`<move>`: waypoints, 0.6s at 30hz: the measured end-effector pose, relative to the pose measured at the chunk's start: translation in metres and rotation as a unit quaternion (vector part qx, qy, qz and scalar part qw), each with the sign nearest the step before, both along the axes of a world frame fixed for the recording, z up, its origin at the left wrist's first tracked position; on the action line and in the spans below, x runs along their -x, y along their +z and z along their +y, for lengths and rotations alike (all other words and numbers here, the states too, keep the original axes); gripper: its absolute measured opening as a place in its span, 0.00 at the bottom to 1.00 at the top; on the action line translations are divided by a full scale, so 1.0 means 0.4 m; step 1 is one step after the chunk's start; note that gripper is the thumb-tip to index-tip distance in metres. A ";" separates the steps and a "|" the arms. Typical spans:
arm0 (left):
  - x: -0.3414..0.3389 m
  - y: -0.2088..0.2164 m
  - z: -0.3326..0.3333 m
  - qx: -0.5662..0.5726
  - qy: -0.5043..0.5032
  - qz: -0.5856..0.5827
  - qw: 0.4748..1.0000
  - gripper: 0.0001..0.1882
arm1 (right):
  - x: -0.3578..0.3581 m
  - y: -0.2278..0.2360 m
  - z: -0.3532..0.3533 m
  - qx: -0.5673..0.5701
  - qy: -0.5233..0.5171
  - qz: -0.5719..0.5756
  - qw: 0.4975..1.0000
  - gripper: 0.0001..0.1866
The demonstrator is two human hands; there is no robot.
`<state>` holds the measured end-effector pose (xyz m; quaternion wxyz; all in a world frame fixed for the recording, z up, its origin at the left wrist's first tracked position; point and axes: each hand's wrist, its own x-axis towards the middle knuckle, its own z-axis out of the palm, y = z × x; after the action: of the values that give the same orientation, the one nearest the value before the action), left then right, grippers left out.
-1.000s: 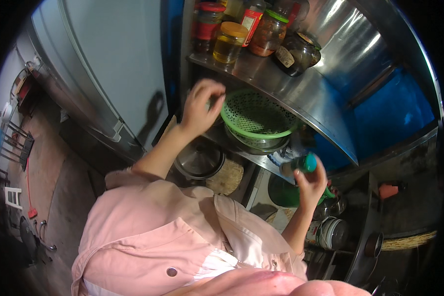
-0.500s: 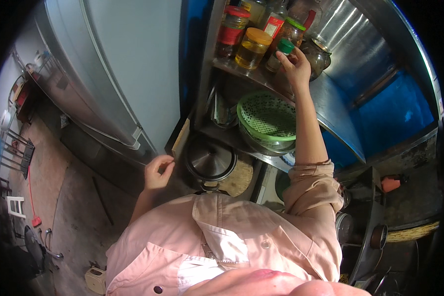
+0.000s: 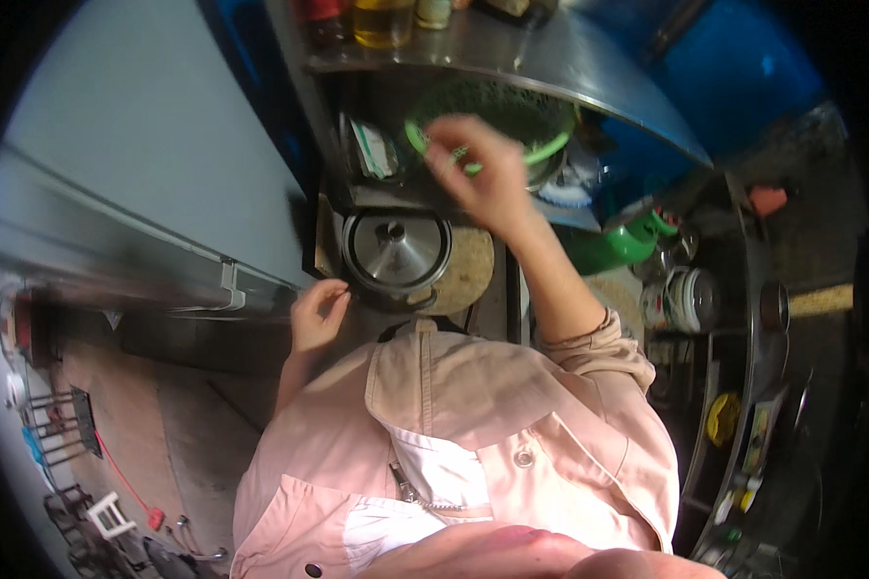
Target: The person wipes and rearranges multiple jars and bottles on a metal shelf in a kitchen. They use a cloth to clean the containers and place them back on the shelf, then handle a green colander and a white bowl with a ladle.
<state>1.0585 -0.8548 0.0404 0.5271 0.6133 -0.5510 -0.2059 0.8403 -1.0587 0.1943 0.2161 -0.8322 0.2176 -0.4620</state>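
My right hand (image 3: 483, 179) is smeared by motion in front of a green plastic colander (image 3: 550, 150) on the lower shelf. Its fingers are too blurred to read, and no object shows in it. Low on the left, my left hand (image 3: 317, 317) hangs with curved fingers, a gap between thumb and forefinger, and nothing in it. Beside it stands a lidded steel pot (image 3: 396, 253). On the metal shelf (image 3: 512, 58) above, a small jar (image 3: 433, 13) stands next to a jar of yellow liquid (image 3: 383, 24); the upper edge cuts off their tops.
A grey fridge (image 3: 154, 125) fills the left side. Right of the pot lies a round wooden board (image 3: 470, 270). Farther right are a green plastic container (image 3: 618, 249) and a white bucket (image 3: 692, 299). A red cord (image 3: 124, 481) trails across the floor at left.
My right hand has let go of the small green-lidded jar and come down from the upper shelf. The view has tipped lower. My left hand stays near the pot.
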 end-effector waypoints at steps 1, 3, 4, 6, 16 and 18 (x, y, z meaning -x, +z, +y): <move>0.003 -0.004 -0.013 -0.015 -0.031 -0.002 0.999 0.09 | 0.021 -0.056 0.037 -0.008 0.046 0.076 0.996 0.11; 0.008 -0.011 -0.045 -0.075 -0.082 0.027 0.994 0.10 | 0.084 -0.153 0.089 -0.080 0.019 0.271 0.959 0.12; 0.012 -0.015 -0.059 -0.101 -0.109 0.036 0.988 0.10 | 0.124 -0.199 0.129 -0.124 0.003 0.288 0.950 0.11; 0.027 -0.029 -0.092 -0.146 -0.161 0.053 0.975 0.10 | 0.214 -0.274 0.213 -0.219 -0.057 0.314 0.922 0.11; 0.257 -0.167 -0.320 -0.196 -0.386 0.127 0.892 0.16 | 0.528 -0.413 0.541 -0.442 -0.326 0.188 0.814 0.12; 0.303 -0.160 -0.369 -0.198 -0.377 0.242 0.872 0.23 | 0.544 -0.411 0.586 -0.439 -0.345 0.178 0.810 0.12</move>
<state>0.9372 -1.0023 -0.0237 0.3938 0.3811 -0.5439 -0.6355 0.6225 -0.8242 0.0297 0.3422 -0.5864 0.7051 -0.2048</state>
